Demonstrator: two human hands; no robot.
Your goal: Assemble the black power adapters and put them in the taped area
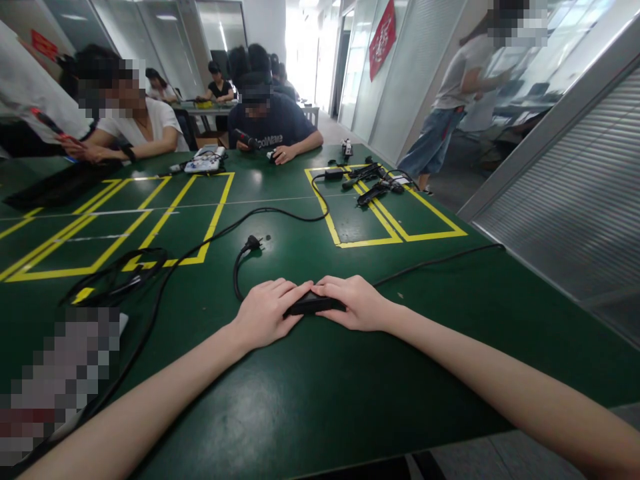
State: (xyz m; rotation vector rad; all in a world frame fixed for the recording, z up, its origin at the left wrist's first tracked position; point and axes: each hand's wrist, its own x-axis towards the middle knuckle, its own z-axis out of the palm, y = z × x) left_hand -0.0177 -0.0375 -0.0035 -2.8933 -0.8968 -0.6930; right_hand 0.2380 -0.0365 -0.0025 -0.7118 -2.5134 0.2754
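A black power adapter lies on the green table in front of me, gripped at both ends. My left hand is closed round its left end, fingers on top and thumb along the near side. Round the right end, my right hand is closed in the same way. Just beyond my left hand a black plug with bare pins rests on the table, and its short cord runs back to that hand. From behind my right hand a thin black cable stretches to the right.
Yellow tape marks rectangles on the table. Black tools and cables lie at the far right. A coiled cable is at left, near a blurred-out item. A white device stands far left. People sit opposite; one person stands at right.
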